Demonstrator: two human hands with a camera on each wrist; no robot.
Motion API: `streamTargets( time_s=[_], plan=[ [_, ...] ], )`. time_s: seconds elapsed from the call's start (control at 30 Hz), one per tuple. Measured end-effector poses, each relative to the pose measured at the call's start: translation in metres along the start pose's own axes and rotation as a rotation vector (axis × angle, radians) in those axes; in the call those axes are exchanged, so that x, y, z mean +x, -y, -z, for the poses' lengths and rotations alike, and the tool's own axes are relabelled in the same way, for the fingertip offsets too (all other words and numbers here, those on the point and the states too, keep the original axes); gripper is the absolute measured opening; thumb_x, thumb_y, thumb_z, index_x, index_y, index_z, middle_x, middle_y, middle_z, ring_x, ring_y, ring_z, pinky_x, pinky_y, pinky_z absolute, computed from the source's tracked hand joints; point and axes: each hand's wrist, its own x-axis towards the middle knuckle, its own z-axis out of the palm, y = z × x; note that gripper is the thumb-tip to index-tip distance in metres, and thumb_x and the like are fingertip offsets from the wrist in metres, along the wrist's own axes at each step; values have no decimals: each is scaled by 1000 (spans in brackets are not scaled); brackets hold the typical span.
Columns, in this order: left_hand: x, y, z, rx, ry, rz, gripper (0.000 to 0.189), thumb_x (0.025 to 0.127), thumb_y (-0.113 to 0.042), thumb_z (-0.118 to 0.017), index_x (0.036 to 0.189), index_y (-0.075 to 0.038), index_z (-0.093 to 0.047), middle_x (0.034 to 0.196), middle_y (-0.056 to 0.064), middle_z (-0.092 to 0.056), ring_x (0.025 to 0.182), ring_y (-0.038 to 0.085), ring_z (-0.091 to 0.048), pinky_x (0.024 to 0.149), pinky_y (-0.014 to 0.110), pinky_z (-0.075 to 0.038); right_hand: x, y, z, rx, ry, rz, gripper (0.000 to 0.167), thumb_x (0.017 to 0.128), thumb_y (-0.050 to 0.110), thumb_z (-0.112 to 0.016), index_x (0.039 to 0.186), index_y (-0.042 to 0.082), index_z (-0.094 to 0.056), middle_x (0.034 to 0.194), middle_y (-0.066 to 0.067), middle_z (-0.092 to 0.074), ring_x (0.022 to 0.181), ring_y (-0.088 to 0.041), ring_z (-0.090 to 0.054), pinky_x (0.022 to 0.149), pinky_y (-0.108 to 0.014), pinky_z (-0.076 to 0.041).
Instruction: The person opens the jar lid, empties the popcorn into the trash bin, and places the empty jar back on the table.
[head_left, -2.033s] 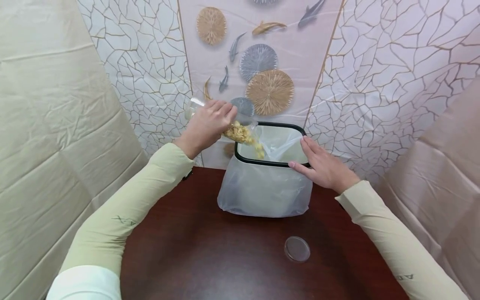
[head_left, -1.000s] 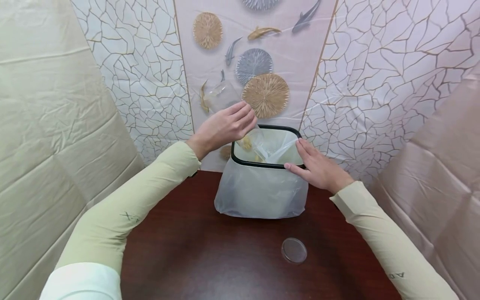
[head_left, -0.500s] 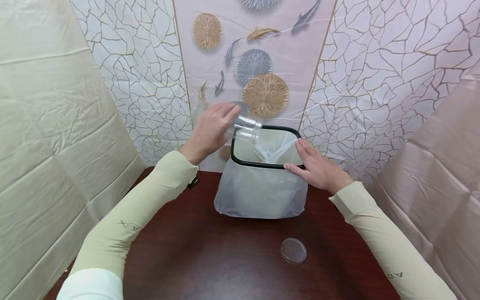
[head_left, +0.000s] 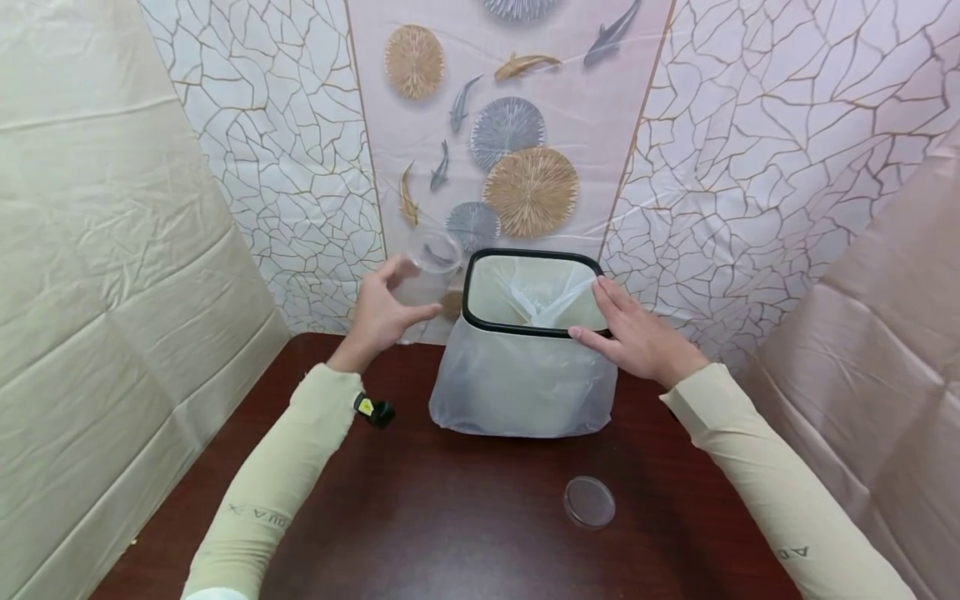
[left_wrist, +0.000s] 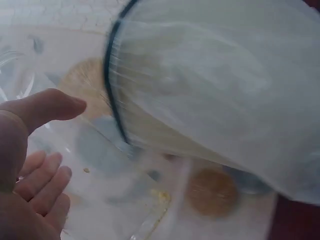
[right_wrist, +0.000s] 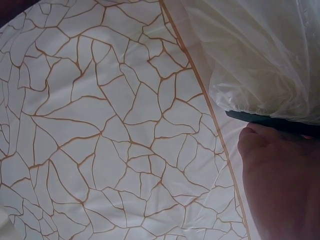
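Observation:
My left hand (head_left: 382, 308) holds a clear jar (head_left: 431, 271) upright just left of the bin, thumb and fingers round its side. Yellowish crumbs (left_wrist: 162, 197) cling low inside the jar in the left wrist view. The bin (head_left: 525, 383) has a black rim (head_left: 517, 329) and a whitish plastic liner (head_left: 551, 304) folded over its outside. My right hand (head_left: 637, 337) rests at the rim's right front corner, thumb on the front edge and fairly straight fingers on the side. A clear round lid (head_left: 588, 502) lies on the table in front.
The dark red-brown table (head_left: 450, 525) runs back to a patterned wall cloth (head_left: 525, 108). Beige cloths hang on the left (head_left: 90, 250) and right (head_left: 862, 358). A black strap buckle (head_left: 378, 412) sticks out from the left wrist.
Yellow pieces poured from the tilted jar into the bin. My left hand then drew the jar back left and turned it upright. My right hand stayed at the rim.

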Motion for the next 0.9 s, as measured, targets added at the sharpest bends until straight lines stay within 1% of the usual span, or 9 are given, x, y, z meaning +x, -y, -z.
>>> streamTargets(
  time_s=[0.1,0.2,0.3,0.37,0.47,0.6,0.7,0.8,0.9],
  plan=[
    [-16,24,0,-87,-44,86,64,74,-6,-93,131,-2,-65,130,19,-69,120,29,-64,103,47,-50,0,0,0,6,3,-4,99,105,68,-41,168,-2,-10,177,-23,-5,165,-42,-8,131,-61,-17],
    [-34,48,0,-135,-100,154,65,76,-9,-93,134,-4,-65,129,16,-69,119,25,-64,102,38,-50,0,0,0,12,9,-6,100,104,69,-41,168,-1,-9,177,-22,-4,165,-41,-7,131,-60,-16],
    [-50,73,-1,-144,-142,193,63,76,-12,-94,132,-5,-66,125,14,-71,111,19,-65,94,30,-53,0,0,0,13,10,-7,100,105,69,-41,168,-1,-8,177,-22,-4,165,-41,-7,131,-60,-16],
    [-60,87,-3,-145,-155,213,61,76,-14,-95,129,-6,-67,121,15,-71,106,16,-65,90,27,-54,0,-1,0,13,8,-8,100,105,69,-41,168,-1,-8,177,-22,-4,165,-41,-7,131,-60,-16],
    [-73,107,-5,-140,-170,237,59,75,-15,-96,127,-7,-67,119,15,-71,102,11,-65,87,23,-53,0,0,0,14,2,-6,100,105,68,-42,168,-2,-9,177,-23,-4,165,-41,-8,131,-60,-17],
    [-88,127,-9,-135,-180,274,59,76,-14,-95,127,-7,-66,121,16,-72,101,8,-65,87,21,-52,0,0,0,13,-2,0,99,105,68,-42,167,-3,-10,177,-23,-5,165,-41,-8,131,-60,-17],
    [-99,140,-12,-117,-185,313,60,76,-15,-95,127,-8,-66,120,14,-73,101,9,-65,86,20,-52,0,0,-1,17,0,3,99,105,67,-42,167,-3,-10,177,-23,-5,165,-42,-7,131,-61,-17],
    [-107,150,-15,-106,-183,350,62,76,-16,-95,129,-9,-65,121,13,-72,103,13,-65,86,20,-52,-1,0,-1,21,0,0,99,105,67,-42,167,-3,-10,177,-23,-4,165,-42,-7,131,-61,-16],
    [-112,157,-18,-101,-179,384,65,77,-17,-95,133,-9,-63,126,13,-71,109,20,-65,88,22,-52,-1,-1,-1,21,1,-3,99,105,67,-42,167,-2,-9,177,-23,-4,165,-41,-7,131,-61,-16]
  ],
)
